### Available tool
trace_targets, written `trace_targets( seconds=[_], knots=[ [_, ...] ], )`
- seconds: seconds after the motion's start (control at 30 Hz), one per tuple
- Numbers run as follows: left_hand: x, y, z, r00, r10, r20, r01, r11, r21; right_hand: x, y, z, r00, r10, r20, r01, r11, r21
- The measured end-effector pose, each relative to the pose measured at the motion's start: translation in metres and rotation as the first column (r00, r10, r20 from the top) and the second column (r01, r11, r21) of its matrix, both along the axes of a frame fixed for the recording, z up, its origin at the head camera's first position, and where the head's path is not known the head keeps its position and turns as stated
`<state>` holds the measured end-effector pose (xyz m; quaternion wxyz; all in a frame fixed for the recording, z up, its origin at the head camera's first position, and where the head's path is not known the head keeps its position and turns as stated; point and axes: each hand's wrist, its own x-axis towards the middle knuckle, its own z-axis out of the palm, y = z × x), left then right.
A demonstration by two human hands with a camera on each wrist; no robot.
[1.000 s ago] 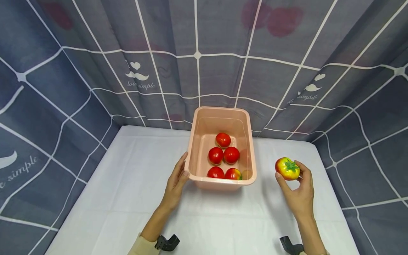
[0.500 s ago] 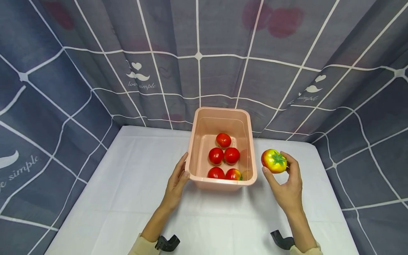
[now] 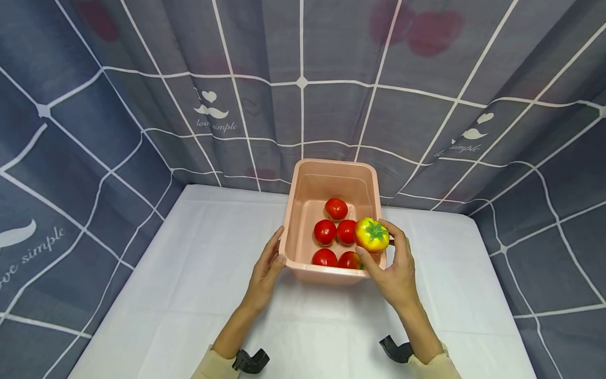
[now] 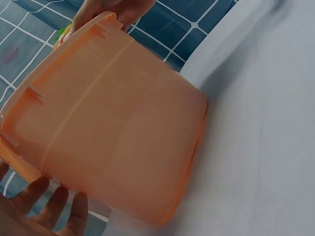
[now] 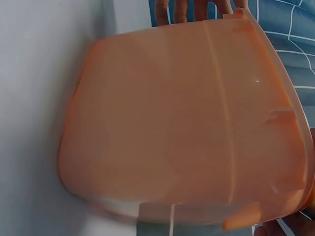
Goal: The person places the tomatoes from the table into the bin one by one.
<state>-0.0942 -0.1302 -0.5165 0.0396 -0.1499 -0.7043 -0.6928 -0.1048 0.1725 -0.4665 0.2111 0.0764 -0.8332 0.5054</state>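
A peach plastic bin (image 3: pixel 317 271) stands on the white table, with several red toy tomatoes (image 3: pixel 324 232) on its floor. My left hand (image 3: pixel 261 276) holds the bin's near left corner, thumb by the rim and fingers along the outer left wall. Between thumb and fingers, my right hand (image 3: pixel 396 273) pinches a yellow-and-red toy tomato (image 3: pixel 372 235) with a green calyx, over the bin's right rim. In the left wrist view the bin's outer wall (image 4: pixel 118 118) hides most of this tomato. The bin (image 5: pixel 157 118) also fills much of the right wrist view.
A white cloth (image 3: pixel 203 252) covers the table. Grey-blue curtains (image 3: pixel 265 110) with white grid lines surround its back and sides, close behind the bin. A black wrist mount (image 3: pixel 251 361) sits at the left wrist, another mount (image 3: pixel 396 349) at the right.
My right hand has carried the yellow-and-red tomato leftward from beside the bin to over its right rim. The left hand and the bin hold their place; the head view has shifted slightly.
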Motion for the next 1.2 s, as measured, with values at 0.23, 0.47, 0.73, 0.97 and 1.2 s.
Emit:
trace_targets(
  seconds=[0.23, 0.47, 0.73, 0.97, 1.2],
  knots=[
    [0.0, 0.001, 0.002, 1.0, 0.003, 0.003, -0.003, 1.0, -0.003, -0.002, -0.004, -0.001, 1.0, -0.011, 0.011, 0.011, 1.0, 0.002],
    [0.0, 0.002, 0.0, 1.0, 0.001, -0.015, -0.001, 1.0, -0.006, -0.003, -0.003, -0.001, 1.0, -0.011, -0.026, 0.011, 1.0, 0.014],
    [-0.002, 0.002, 0.0, 1.0, 0.011, -0.015, -0.011, 1.0, -0.01, 0.0, 0.003, -0.003, 0.997, -0.031, -0.071, 0.03, 0.999, -0.013],
    [0.0, -0.001, -0.001, 1.0, 0.015, -0.005, -0.015, 1.0, -0.024, 0.008, 0.017, -0.011, 0.994, -0.073, -0.079, 0.073, 0.997, -0.003],
    [0.007, -0.017, -0.004, 0.997, 0.078, 0.016, -0.074, 0.982, -0.172, 0.017, 0.042, -0.024, 0.992, -0.115, -0.041, 0.117, 0.992, 0.046]
  ],
)
